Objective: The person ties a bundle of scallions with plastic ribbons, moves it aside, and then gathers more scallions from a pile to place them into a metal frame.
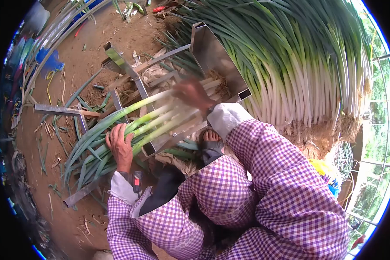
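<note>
Several large green onions (148,118) lie side by side across a metal stand (219,54), their white root ends toward its upright metal plate. My left hand (120,145) is closed over their green part, thumb on the near side. Over the white stems is my right hand (193,93), smeared by motion, so its fingers cannot be made out. The green leaves (89,145) hang off the stand to the left. Roots (221,82) show beside the plate.
A big heap of green onions (299,65) fills the upper right, roots toward me. Metal bars (65,110) of the stand stick out to the left. Leaf scraps litter the soil (52,147). My foot (212,138) is close under the stand. A blue plastic bag (51,60) lies at the upper left.
</note>
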`<state>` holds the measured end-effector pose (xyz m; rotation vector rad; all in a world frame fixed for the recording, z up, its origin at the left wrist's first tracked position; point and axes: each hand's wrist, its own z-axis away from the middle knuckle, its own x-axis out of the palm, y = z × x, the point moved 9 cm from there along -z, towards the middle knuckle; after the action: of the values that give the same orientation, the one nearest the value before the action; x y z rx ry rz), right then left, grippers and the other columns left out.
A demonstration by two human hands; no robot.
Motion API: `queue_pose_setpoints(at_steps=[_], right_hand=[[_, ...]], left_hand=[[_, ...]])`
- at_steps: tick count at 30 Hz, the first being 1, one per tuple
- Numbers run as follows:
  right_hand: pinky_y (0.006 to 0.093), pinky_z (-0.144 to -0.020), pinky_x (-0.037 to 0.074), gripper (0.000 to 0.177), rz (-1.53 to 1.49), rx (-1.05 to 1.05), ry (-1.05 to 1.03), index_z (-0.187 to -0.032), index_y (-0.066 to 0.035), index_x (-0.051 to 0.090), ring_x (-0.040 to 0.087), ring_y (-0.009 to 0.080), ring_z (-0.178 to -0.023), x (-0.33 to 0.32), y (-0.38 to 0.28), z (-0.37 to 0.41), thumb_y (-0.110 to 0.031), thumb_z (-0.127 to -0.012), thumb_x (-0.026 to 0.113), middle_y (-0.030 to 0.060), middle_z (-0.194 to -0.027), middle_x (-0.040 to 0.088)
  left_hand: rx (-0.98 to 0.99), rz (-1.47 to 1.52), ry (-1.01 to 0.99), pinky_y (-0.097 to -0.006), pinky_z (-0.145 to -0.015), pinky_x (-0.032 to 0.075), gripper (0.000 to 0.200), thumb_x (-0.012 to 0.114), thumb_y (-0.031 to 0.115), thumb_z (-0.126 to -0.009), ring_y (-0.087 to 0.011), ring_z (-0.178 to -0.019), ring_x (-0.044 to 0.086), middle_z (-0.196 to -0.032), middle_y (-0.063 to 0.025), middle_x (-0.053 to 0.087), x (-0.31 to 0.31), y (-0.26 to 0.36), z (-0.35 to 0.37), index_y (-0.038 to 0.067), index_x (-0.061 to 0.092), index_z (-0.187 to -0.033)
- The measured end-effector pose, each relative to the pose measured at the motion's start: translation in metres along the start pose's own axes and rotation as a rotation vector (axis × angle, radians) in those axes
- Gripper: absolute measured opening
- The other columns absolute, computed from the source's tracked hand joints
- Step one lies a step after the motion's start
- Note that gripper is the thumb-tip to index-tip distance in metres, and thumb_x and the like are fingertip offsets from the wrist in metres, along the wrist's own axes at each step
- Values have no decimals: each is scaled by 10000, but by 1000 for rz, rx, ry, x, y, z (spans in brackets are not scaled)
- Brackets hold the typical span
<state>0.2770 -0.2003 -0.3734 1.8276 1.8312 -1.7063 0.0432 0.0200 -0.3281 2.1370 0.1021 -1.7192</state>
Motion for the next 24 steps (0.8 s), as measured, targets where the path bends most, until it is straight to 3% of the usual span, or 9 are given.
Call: queue_pose_setpoints(at_steps=[1, 3, 6, 9, 13, 18, 21, 24], right_hand=[[425, -891, 454, 284, -2, 22, -6, -1037, -158, 736, 622, 305, -911, 1, 0, -2, -265, -774, 755, 99, -855, 664], [413, -875, 465, 279, -358, 164, -20, -1038, -163, 742, 623, 297, -920, 41, 46, 7, -260, -777, 755, 90, -871, 672], [414, -845, 478, 262, -577, 228, 5, -1027, -165, 750, 628, 294, -904, 50, 60, 16, -256, -781, 755, 90, -882, 678], [420, -797, 494, 239, -531, 197, 76, -999, -152, 754, 633, 302, -860, 31, 46, 15, -259, -786, 756, 101, -869, 674], [422, -734, 509, 221, -93, 46, -3, -974, -129, 752, 638, 313, -804, -11, -11, 4, -255, -792, 760, 112, -842, 667], [391, -746, 505, 223, -16, 52, -10, -985, -106, 751, 641, 300, -834, -13, -15, 3, -221, -796, 777, 95, -842, 662], [378, -754, 504, 234, -12, 33, -14, -1001, -93, 751, 645, 295, -856, -11, -15, 2, -209, -800, 782, 101, -860, 678], [383, -778, 502, 231, 2, 95, -90, -1003, -102, 749, 648, 298, -868, -8, -16, 6, -211, -803, 779, 101, -892, 701]], left_hand=[[4, 0, -1, -462, -1143, 257, 441, 667, 283, -891, -247, -1264, 492, -1302, -67, 582, 0, 1, 0, 70, 610, -1273], [14, -3, 7, -462, -1142, 260, 444, 670, 272, -888, -257, -1267, 489, -1304, -73, 580, -3, 1, -2, 69, 607, -1279], [28, 22, -15, -457, -1127, 288, 458, 699, 213, -853, -305, -1281, 468, -1322, -109, 556, -4, 2, -2, 58, 606, -1274], [-12, 69, -38, -458, -1117, 304, 521, 743, 184, -798, -337, -1299, 440, -1359, -136, 515, -18, 8, -8, 47, 594, -1279], [63, 70, 11, -462, -1126, 293, 668, 803, 183, -721, -364, -1339, 398, -1427, -154, 453, -36, 21, -27, 38, 553, -1323], [56, -128, 16, -524, -1153, 210, 716, 697, 413, -856, -333, -1397, 353, -1468, -139, 440, -22, 9, -38, 59, 460, -1432], [-31, -131, -90, -536, -1154, 201, 712, 621, 487, -904, -306, -1382, 376, -1439, -133, 474, -2, -5, -35, 70, 439, -1451], [-85, -178, -74, -522, -1142, 224, 598, 612, 470, -918, -282, -1280, 466, -1326, -109, 551, 1, -3, -17, 72, 540, -1358]])
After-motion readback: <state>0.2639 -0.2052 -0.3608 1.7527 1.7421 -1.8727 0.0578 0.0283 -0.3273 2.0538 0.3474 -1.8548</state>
